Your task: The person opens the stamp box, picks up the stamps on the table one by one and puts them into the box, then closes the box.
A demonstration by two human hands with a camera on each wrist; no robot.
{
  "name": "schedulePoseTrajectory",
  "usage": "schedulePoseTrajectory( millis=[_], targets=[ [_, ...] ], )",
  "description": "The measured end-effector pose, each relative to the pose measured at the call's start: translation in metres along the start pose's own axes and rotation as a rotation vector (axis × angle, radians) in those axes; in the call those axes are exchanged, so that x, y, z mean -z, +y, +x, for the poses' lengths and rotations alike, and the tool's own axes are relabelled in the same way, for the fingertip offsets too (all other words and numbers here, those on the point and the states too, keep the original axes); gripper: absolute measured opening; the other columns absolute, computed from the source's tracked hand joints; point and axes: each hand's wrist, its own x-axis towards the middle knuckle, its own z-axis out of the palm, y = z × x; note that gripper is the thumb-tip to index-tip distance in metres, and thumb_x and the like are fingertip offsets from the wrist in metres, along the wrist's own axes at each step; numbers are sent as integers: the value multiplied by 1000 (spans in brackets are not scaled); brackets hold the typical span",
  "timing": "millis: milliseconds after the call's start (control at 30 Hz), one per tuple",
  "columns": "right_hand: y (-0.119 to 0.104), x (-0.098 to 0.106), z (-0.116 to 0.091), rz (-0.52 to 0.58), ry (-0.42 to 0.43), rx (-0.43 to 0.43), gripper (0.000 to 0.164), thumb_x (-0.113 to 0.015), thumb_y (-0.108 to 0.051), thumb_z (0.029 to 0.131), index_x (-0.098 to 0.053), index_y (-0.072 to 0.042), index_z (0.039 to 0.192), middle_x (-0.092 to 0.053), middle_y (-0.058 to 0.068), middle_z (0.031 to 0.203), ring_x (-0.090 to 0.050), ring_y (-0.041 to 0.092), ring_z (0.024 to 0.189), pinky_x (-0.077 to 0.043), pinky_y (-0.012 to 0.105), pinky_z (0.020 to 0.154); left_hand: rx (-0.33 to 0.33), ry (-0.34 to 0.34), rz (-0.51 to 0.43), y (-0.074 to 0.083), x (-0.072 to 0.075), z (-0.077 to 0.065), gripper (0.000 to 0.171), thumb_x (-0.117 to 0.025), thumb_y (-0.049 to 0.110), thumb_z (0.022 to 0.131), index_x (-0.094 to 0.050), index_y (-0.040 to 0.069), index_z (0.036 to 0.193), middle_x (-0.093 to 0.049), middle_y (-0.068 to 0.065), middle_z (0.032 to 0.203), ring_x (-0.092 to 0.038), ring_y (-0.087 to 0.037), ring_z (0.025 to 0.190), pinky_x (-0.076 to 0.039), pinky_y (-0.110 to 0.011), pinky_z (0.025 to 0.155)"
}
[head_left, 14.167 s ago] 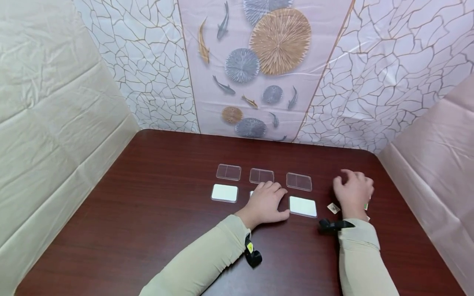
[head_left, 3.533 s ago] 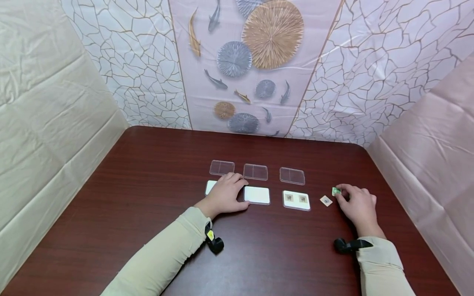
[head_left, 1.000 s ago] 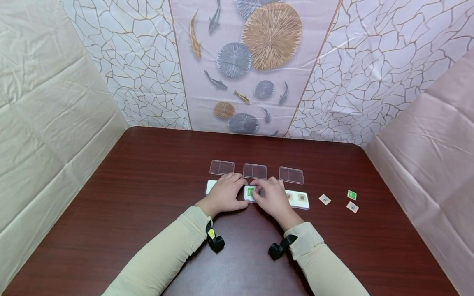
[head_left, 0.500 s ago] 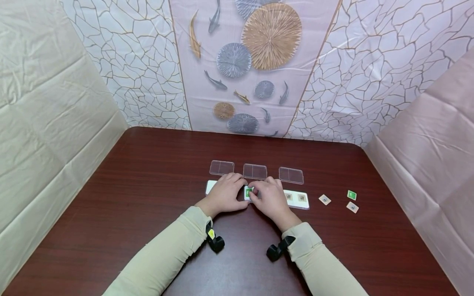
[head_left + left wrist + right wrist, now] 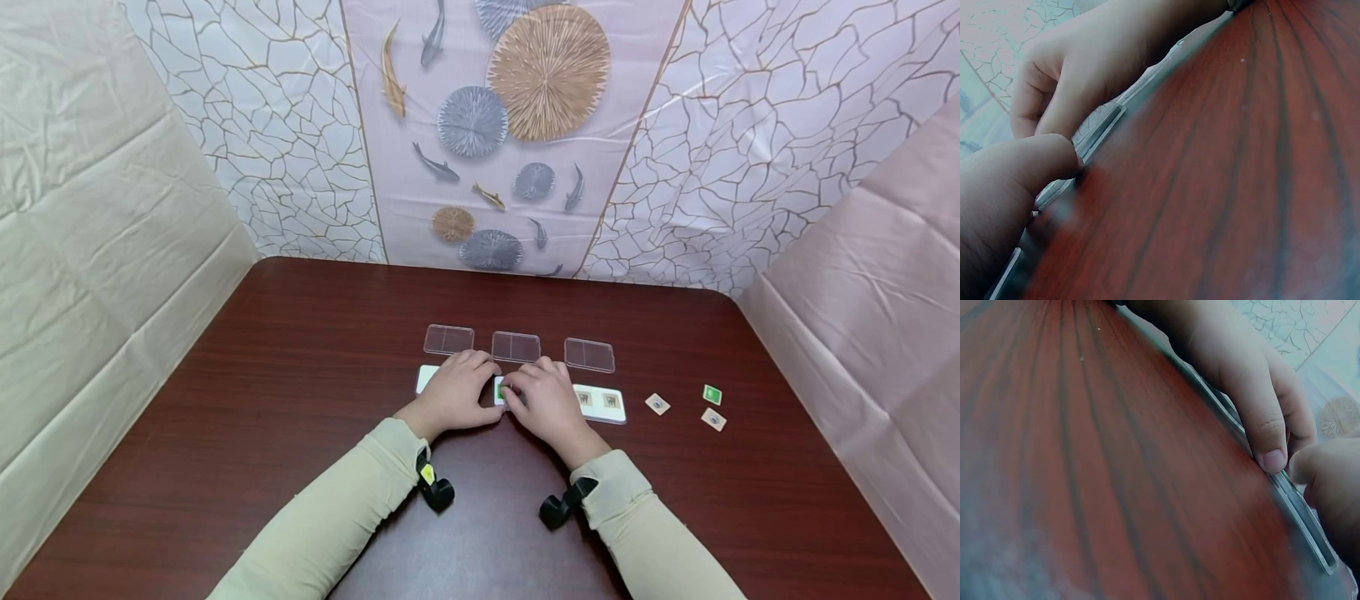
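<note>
In the head view, my left hand [image 5: 457, 390] holds the left end of a shallow clear case [image 5: 497, 403] with a white insert. Its thumb is at the near edge and its fingers at the far edge. My right hand [image 5: 550, 404] bends over the same case, fingertips holding a small green stamp [image 5: 500, 392] at the insert's left side. Most of that stamp and the case's right part are hidden under the right hand. To the right, a second case [image 5: 598, 403] bears two brownish stamps side by side. A third white case [image 5: 425, 377] shows partly behind my left hand.
Clear lids, one on the left [image 5: 448, 339], one in the middle [image 5: 516, 347] and one on the right [image 5: 589, 355], lie beyond the cases. On the table's right are a tan stamp [image 5: 657, 404], a green stamp [image 5: 712, 395] and another tan stamp [image 5: 713, 419]. Patterned cloth [image 5: 300, 133] stands behind.
My right hand brought the green stamp from the right side to the middle case, then shifted slightly left over it. The right case gained two stamps earlier. My left hand moved from middle to left, then stayed.
</note>
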Motion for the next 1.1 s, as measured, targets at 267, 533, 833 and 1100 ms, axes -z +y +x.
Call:
schedulePoseTrajectory(
  millis=[267,533,833,1100],
  targets=[
    [38,13,-11,31,225,-28,11,-67,-20,90,-75,-12,89,-71,4,85,-57,31,83,-41,50,76,10,-11,-2,-2,-3,0,57,-68,52,80,-66,13,122,-61,-2,124,-53,-23,122,-39,-41,108],
    [119,52,-55,-85,338,-225,14,-65,-15,89,-74,-5,94,-70,15,87,-56,42,83,-39,56,73,15,-21,-5,-2,-3,0,58,-67,53,81,-65,14,123,-60,-2,125,-52,-22,124,-38,-41,109],
    [180,98,-114,-128,284,-528,20,-60,-16,93,-72,-2,102,-66,24,99,-52,49,93,-35,61,84,18,-26,7,-2,-2,1,58,-67,54,81,-65,14,124,-60,-2,126,-52,-22,124,-38,-41,110],
    [200,114,-140,-114,59,-687,32,-58,-26,97,-69,-1,114,-59,30,120,-45,52,105,-31,64,86,22,-29,-7,0,-2,0,58,-67,54,81,-65,14,124,-60,-3,127,-52,-24,124,-39,-42,108]
  ],
)
